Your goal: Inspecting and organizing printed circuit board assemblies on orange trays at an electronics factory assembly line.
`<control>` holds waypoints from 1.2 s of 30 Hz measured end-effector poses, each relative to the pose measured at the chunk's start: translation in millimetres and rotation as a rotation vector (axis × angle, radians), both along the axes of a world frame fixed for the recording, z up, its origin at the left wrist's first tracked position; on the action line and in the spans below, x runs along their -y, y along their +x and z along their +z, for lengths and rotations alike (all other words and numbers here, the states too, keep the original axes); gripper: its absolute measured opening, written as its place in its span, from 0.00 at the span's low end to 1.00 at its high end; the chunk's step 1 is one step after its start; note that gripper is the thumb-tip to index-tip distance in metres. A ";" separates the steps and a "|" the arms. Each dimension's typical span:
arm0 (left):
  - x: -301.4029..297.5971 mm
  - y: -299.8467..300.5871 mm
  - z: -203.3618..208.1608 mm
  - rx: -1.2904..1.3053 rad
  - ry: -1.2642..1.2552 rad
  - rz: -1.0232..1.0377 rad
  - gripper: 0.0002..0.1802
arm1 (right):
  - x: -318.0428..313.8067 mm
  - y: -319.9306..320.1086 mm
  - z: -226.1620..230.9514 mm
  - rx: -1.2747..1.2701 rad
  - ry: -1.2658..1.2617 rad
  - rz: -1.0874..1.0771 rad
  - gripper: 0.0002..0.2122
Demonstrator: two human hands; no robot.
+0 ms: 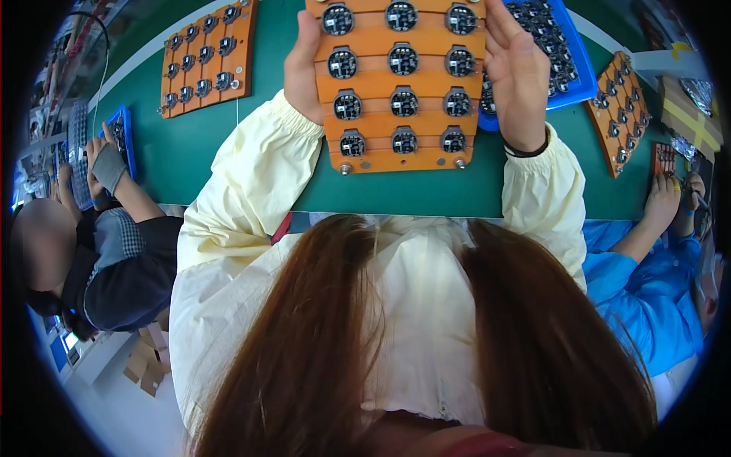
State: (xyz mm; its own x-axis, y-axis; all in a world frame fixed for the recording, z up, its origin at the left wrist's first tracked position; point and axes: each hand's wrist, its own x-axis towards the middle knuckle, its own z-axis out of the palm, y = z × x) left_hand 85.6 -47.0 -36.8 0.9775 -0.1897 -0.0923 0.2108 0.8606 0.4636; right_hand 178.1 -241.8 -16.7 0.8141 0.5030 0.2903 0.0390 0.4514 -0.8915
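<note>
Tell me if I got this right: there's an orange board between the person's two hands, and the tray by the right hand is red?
Almost! The tray by the right hand is blue, not red; the head view shows it. The orange board is between the two hands, as you said.

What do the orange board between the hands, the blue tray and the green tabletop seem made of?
Orange board: satin, possibly resin laminate or plastic; even colour, no clear grain.
Blue tray: likely moulded plastic, slightly glossy; uniform colour, smooth rim.
Green tabletop: matte, perhaps rubber or vinyl matting; flat, even surface.
</note>
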 end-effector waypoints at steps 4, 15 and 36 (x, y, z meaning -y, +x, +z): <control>-2.2 6.3 -0.6 0.058 0.029 -0.015 0.42 | 3.9 5.8 2.8 0.151 -0.090 -0.022 0.30; 1.4 3.9 -7.5 0.095 -0.064 0.021 0.41 | 17.5 15.8 6.9 -0.126 -0.106 0.102 0.23; -9.2 -16.8 -1.7 0.041 0.387 0.112 0.51 | 17.1 22.0 -7.8 -0.374 0.011 0.071 0.15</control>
